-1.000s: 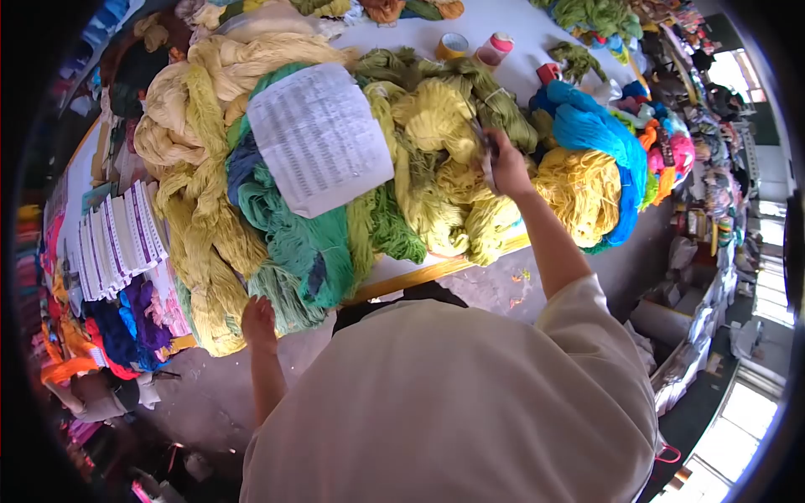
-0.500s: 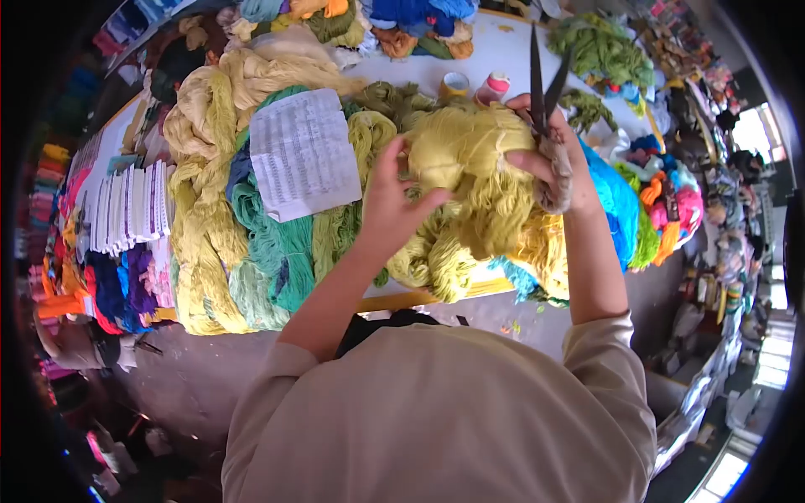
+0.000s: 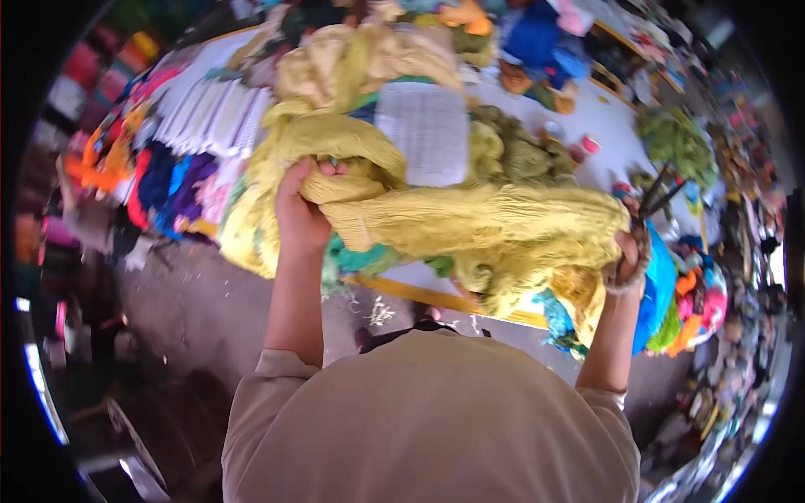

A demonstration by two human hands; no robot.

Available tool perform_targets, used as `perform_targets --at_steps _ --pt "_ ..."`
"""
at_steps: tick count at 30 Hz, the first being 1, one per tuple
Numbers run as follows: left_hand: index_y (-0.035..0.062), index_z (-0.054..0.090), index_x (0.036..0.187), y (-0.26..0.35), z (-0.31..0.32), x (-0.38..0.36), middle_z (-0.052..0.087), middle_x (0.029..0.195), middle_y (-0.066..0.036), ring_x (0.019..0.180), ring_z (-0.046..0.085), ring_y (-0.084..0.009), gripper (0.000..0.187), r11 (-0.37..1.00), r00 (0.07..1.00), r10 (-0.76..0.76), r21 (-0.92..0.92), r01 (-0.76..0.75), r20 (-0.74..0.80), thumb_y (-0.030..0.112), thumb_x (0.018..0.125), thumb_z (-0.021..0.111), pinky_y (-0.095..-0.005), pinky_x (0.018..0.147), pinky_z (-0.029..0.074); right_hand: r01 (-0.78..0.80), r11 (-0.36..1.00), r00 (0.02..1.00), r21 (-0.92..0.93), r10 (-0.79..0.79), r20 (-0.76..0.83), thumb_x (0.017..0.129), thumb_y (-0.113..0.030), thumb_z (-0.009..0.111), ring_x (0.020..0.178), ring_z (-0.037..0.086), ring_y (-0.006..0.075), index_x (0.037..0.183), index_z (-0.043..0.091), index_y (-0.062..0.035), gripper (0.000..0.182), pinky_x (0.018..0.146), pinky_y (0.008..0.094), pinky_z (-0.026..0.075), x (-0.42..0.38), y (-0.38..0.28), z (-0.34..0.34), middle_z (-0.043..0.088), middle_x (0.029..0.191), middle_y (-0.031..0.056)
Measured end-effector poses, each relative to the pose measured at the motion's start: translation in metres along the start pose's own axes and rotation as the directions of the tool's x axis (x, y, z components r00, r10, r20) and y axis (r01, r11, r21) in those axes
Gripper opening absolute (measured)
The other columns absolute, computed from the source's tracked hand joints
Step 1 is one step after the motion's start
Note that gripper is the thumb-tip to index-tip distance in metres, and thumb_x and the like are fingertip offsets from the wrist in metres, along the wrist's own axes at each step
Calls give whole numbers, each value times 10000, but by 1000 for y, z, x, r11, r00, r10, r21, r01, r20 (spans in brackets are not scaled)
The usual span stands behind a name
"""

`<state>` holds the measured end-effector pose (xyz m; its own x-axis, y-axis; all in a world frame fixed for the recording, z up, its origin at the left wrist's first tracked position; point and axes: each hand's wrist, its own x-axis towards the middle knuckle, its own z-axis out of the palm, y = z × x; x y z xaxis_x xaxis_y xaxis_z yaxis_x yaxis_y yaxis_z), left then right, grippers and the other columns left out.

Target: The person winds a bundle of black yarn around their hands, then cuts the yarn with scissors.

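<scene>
A thick yellow skein of yarn point(image 3: 486, 216) is stretched crosswise in front of me between both hands. My left hand point(image 3: 303, 205) is closed around its left end, with fingertips showing through the loop. At the other end, my right hand point(image 3: 629, 247) grips the yarn, and dark scissors point(image 3: 658, 197) stick up from the same hand. A twisted greyish band lies around that wrist. Behind the skein, a printed white sheet of paper point(image 3: 422, 134) rests on the yarn pile. Green yarn point(image 3: 356, 254) shows beneath the stretched skein.
White bundles with purple stripes point(image 3: 214, 117) lie at the left. Olive yarn point(image 3: 520, 151), a pink-topped spool point(image 3: 584, 148) and a green heap point(image 3: 677, 144) sit on the white table further back. Blue yarn point(image 3: 658, 285) is at the right. Yarn scraps point(image 3: 381, 312) litter the floor.
My hands have moved far apart, and the bunched yellow skein is now drawn out between them. My left hand has gone from open to gripping its left end. The view has shifted.
</scene>
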<state>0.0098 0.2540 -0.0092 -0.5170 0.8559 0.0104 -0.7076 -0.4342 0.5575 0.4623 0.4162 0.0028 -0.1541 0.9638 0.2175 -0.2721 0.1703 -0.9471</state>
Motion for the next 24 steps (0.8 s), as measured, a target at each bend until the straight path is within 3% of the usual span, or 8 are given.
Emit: perform_targets --at_steps 6,10,11,12,13,17,21,24 --pt "-13 597 1092 165 -9 -84 706 985 -171 936 697 -295 208 846 898 440 343 -409 -12 137 949 612 -422 915 536 -50 998 974 -48 60 219 655 -106 691 1301 417 241 1324 507 -21 699 1134 354 236 -58 50 84 507 1313 79" --pt "-38 549 1212 235 -19 -149 634 1216 -201 1200 582 -329 356 959 945 284 54 -279 -159 228 977 583 -455 1080 426 -395 907 827 -145 420 375 694 -73 722 1340 451 241 1389 441 -86 750 1102 345 324 -109 64 159 540 1341 95" --pt "-42 528 1247 243 -17 -163 603 1283 -207 1270 532 -333 400 974 974 213 -68 -218 -81 255 983 571 -462 1124 378 -135 959 790 -251 257 557 804 -103 711 1352 454 252 1414 390 -93 689 1077 351 361 -116 59 189 541 1379 129" --pt "-46 472 1334 243 -17 -174 541 1383 -184 1350 449 -322 500 975 980 199 -103 -198 -9 305 987 556 -456 1179 289 -551 833 754 -50 523 397 857 -27 655 1353 459 257 1414 360 -87 633 1072 364 365 -118 41 234 534 1399 153" --pt "-50 451 1359 238 -21 -185 526 1403 -173 1361 436 -314 527 959 973 227 -184 -215 43 312 989 550 -450 1180 291 -65 992 736 -108 121 666 868 37 624 1337 471 256 1417 342 -86 629 1069 373 364 -136 44 267 542 1390 157" --pt "17 324 1475 211 -17 -228 383 1524 -157 1445 312 -303 609 915 907 394 -156 -372 149 233 971 589 -450 1196 259 167 930 500 327 -366 785 765 -68 819 1319 459 278 1415 328 -100 815 1084 409 339 -223 44 428 435 1424 137" --pt "25 234 1523 236 -55 -261 251 1596 -145 1470 266 -302 800 827 819 515 106 -553 254 181 894 702 -451 1182 255 -177 913 606 368 -193 772 694 6 829 1306 445 194 1349 436 -56 766 1108 361 314 -288 36 500 509 1327 82" --pt "39 260 1527 294 -98 -292 218 1612 -156 1480 220 -352 1045 416 734 579 645 -641 356 395 743 852 -433 1188 198 -67 974 518 217 -152 842 686 25 822 1232 516 163 1313 506 -102 713 1091 338 369 -263 27 505 558 1279 13"
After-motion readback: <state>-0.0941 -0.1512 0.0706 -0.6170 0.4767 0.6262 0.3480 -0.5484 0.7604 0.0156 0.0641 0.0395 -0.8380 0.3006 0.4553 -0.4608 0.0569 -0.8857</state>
